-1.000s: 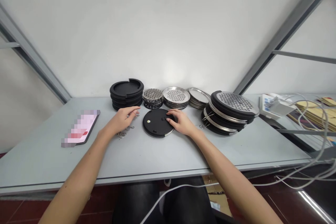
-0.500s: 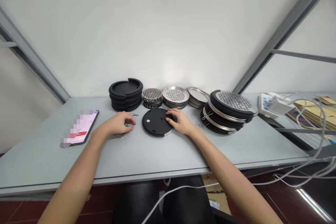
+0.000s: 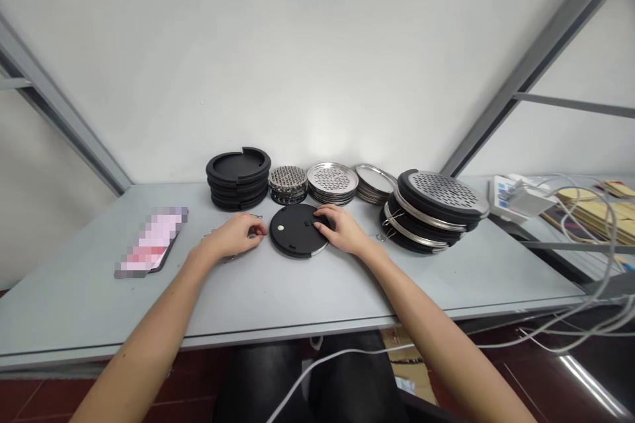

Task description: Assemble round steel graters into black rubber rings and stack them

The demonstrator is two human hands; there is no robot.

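A black round base lies flat on the table, with a small white dot, slots and a bit of shiny rim showing at its front right. My right hand grips its right side, thumb and fingertips on top. Just left of the base is my left hand, fingers curled together and not touching the base; whatever is in them is too small or hidden to make out. Thin metal wire pieces lie around and partly under this left hand.
Along the wall stand black rings, small spiked metal discs, perforated grater discs and plain metal rims. Stacked graters with wire clips stand at right. A phone lies left; a power strip with white cables sits right.
My left hand has moved right, closer to the base, and its fingers have drawn together. My right hand and the base have stayed in place.
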